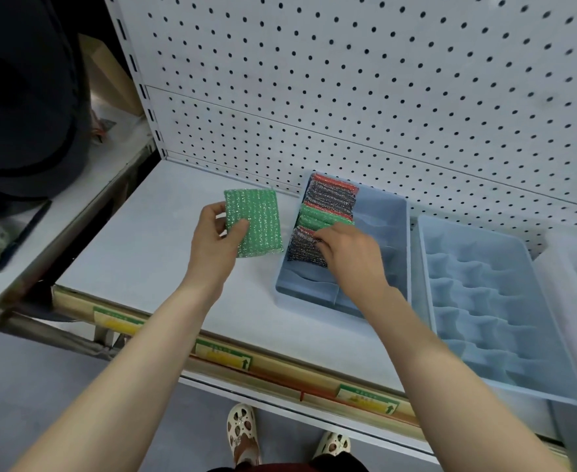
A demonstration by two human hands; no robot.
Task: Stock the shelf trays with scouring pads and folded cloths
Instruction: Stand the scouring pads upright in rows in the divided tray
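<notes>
Left hand (217, 238) raised, thumb and fingers pinching; right hand (351, 250) reaches forward, fingers curled down.

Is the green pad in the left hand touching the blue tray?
Apart. The head view shows white shelf between the green pad in the left hand and the blue tray wall.

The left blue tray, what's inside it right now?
The left blue tray holds a row of scouring pads, red, silver and green, in its left column. The right hand covers part of the row; the other compartments look bare.
</notes>
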